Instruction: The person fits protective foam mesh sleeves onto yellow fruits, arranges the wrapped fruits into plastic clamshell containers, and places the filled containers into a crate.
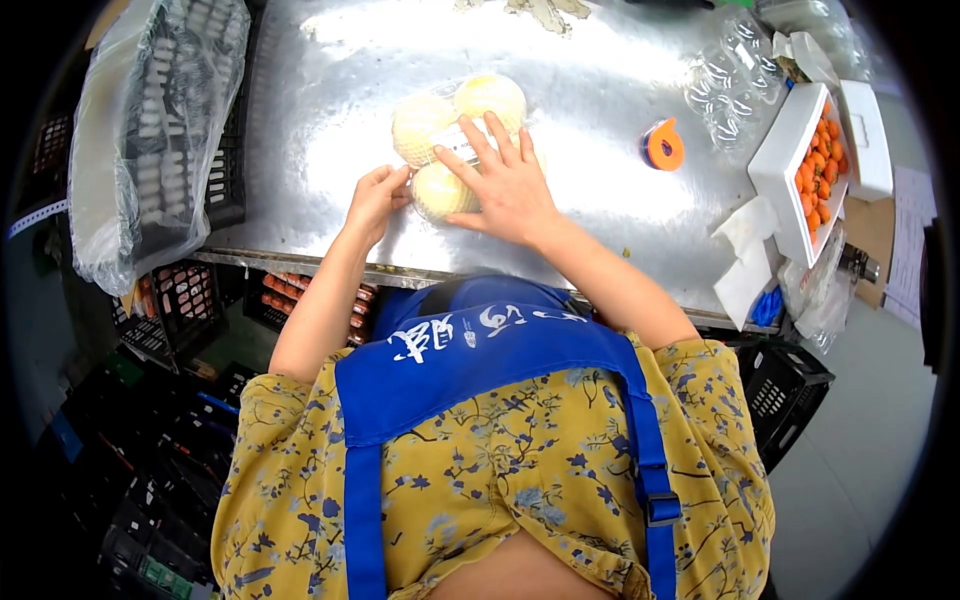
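A clear plastic pack of pale yellow round fruit (pixel 423 122) in foam nets lies on the metal table, with a white label (pixel 467 141) across its middle. My right hand (pixel 505 188) rests flat over the pack's right side, its fingers spread across the label and fruit. At the pack's lower left edge, my left hand (pixel 376 203) has thumb and fingers pinched together against the plastic. The exact bit it grips is too small to make out. To the right stands an orange tape dispenser (pixel 664 146), apart from both hands.
A white foam box (pixel 779 178) of small orange-red fruit stands at the table's right edge. Clear plastic trays (pixel 735 85) lie behind it. A plastic-wrapped crate (pixel 160 130) fills the left side. Black crates (pixel 780 395) stand below the table.
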`<state>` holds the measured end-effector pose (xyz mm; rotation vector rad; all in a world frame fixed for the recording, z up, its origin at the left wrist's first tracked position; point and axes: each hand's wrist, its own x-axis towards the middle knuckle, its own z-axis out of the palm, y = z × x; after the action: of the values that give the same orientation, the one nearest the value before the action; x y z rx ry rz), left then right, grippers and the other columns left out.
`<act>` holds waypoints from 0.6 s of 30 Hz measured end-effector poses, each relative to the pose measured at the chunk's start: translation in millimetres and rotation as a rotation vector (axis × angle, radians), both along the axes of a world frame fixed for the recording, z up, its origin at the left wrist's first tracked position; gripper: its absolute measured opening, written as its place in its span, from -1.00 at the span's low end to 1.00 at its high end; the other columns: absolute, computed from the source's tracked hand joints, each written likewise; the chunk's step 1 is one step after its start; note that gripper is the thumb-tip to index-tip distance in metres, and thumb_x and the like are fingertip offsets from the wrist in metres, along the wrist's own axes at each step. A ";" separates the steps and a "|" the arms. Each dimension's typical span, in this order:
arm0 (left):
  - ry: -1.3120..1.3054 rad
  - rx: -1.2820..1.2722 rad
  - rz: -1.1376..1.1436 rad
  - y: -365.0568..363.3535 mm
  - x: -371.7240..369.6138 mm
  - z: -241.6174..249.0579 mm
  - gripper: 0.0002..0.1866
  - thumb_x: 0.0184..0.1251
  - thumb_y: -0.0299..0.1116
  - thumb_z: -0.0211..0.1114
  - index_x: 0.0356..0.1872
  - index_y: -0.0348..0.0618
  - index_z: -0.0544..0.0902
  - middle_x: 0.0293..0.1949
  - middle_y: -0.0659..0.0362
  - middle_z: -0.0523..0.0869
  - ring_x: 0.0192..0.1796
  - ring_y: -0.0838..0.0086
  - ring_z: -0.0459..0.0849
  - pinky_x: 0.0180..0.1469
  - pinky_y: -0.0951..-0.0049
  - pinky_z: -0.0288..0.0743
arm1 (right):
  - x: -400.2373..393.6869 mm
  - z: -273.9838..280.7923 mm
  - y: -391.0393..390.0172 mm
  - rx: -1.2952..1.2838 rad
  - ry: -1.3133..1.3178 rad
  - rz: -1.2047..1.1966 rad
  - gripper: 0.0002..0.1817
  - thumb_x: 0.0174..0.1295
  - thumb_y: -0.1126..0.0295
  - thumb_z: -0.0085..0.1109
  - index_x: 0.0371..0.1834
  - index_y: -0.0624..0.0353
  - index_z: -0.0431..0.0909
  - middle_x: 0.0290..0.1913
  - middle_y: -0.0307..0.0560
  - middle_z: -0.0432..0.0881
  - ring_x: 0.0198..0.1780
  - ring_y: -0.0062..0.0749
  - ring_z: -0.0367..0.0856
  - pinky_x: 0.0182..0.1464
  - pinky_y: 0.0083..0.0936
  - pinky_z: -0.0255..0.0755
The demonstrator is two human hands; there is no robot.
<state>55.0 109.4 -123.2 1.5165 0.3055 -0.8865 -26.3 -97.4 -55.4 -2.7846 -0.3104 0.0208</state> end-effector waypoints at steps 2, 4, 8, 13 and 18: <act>-0.024 0.022 -0.032 1.3 -0.6 2.1 -0.84 0.29 -0.27 0.21 -0.44 -0.09 0.55 -0.46 0.27 0.62 -0.42 0.66 0.49 -0.31 0.62 0.33 | -0.7 -2.4 1.4 -0.032 0.029 -0.007 -0.09 -0.10 -0.20 0.27 0.39 -0.39 0.12 0.47 -0.04 -0.07 0.46 0.08 -0.17 0.32 0.24 -0.07; -0.046 0.035 -0.050 0.4 -0.9 5.0 -0.82 0.28 -0.29 0.21 -0.48 -0.09 0.53 -0.51 0.30 0.60 -0.45 0.66 0.48 -0.33 0.63 0.33 | -0.7 -4.4 1.8 -0.033 0.020 0.000 -0.09 -0.10 -0.20 0.27 0.39 -0.37 0.12 0.46 -0.03 -0.06 0.46 0.07 -0.16 0.31 0.24 -0.06; -0.091 0.048 -0.064 0.0 1.5 -2.9 -0.85 0.26 -0.33 0.21 -0.49 -0.12 0.53 -0.53 0.28 0.59 -0.47 0.66 0.48 -0.35 0.63 0.33 | -0.5 -3.2 2.0 -0.041 0.031 0.002 -0.10 -0.09 -0.19 0.27 0.39 -0.35 0.13 0.47 -0.02 -0.07 0.47 0.06 -0.17 0.30 0.24 -0.04; -0.105 0.061 0.007 -5.7 -2.6 -0.6 -0.85 0.25 -0.38 0.21 -0.51 -0.14 0.52 -0.55 0.27 0.58 -0.51 0.65 0.45 -0.40 0.63 0.31 | -1.7 -4.0 2.4 -0.021 0.014 0.002 -0.11 -0.09 -0.19 0.27 0.38 -0.34 0.15 0.47 -0.01 -0.08 0.47 0.06 -0.17 0.30 0.24 -0.03; -0.109 0.103 0.065 -13.0 -4.8 -1.6 -0.83 0.25 -0.40 0.20 -0.52 -0.16 0.51 -0.59 0.29 0.53 -0.54 0.67 0.41 -0.44 0.62 0.27 | -1.9 -4.8 3.2 -0.038 0.016 0.001 -0.11 -0.09 -0.23 0.23 0.38 -0.31 0.16 0.47 0.01 -0.07 0.47 0.07 -0.17 0.30 0.23 -0.03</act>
<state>50.2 96.4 -124.8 1.6343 0.3232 -0.7433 -28.2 -94.2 -60.2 -2.8208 -0.3102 0.0498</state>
